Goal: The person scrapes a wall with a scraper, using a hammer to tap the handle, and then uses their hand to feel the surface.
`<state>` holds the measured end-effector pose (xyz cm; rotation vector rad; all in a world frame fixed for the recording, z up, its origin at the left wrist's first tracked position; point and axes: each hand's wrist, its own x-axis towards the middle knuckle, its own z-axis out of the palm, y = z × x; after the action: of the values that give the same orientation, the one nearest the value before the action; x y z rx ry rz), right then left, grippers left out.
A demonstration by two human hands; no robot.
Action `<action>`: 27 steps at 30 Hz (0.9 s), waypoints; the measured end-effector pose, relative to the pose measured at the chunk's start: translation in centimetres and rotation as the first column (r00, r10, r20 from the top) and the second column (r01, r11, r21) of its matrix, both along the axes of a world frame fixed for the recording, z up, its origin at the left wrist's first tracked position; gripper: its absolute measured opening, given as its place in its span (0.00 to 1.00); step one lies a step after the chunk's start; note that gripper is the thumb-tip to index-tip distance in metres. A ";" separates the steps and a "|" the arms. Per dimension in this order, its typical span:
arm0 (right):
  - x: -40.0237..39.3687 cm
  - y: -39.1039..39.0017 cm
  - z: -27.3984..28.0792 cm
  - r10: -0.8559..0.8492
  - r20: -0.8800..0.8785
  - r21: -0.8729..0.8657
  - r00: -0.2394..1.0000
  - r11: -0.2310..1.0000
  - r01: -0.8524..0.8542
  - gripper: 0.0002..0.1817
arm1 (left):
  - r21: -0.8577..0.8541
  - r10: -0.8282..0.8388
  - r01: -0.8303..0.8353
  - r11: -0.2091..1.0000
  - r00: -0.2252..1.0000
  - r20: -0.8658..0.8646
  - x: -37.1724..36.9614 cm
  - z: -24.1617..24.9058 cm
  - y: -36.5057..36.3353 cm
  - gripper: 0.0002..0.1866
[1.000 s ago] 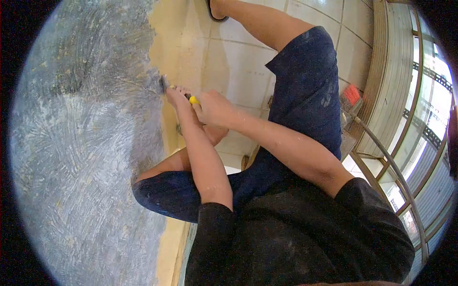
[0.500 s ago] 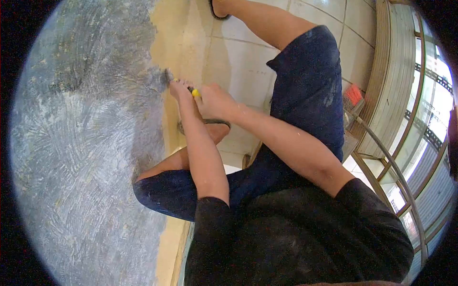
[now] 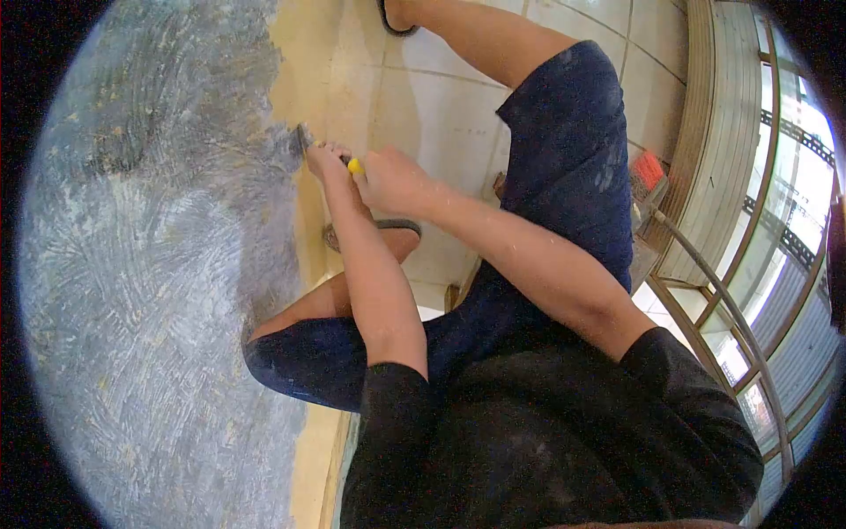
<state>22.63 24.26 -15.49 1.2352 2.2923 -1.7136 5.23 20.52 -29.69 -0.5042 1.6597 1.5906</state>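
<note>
My left hand [image 3: 328, 161] is closed around a scraper with a black and yellow handle [image 3: 355, 166]. Its thin dark blade [image 3: 304, 137] meets the wall where rough grey coating [image 3: 159, 264] borders a strip of smooth yellow [image 3: 304, 70]. Fingers curled, my right hand [image 3: 394, 182] is at the yellow butt of the same handle. The palm side of this hand is hidden, so I cannot see how far its grip goes around the handle.
Pale floor tiles [image 3: 449, 106] lie beneath my sandalled feet, and my bent left knee is close to the wall. On the right, a red-orange bristled brush head [image 3: 648, 172] is near a long pole [image 3: 705, 264], beside a windowed frame [image 3: 793, 176].
Both hands and the scraper have shifted slightly left and up in the view. The whole view has also moved a little. Both hands stay at the handle.
</note>
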 end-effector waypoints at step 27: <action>1.1 0.8 3.0 -0.002 -0.042 0.042 0.999 0.999 0.004 0.15 | 0.092 0.003 -0.003 0.996 1.000 -0.006 0.5 2.8 1.5 0.08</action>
<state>23.72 25.02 -12.51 1.2223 2.3632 -1.7170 5.72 22.01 -26.85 -0.4550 1.5820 1.6640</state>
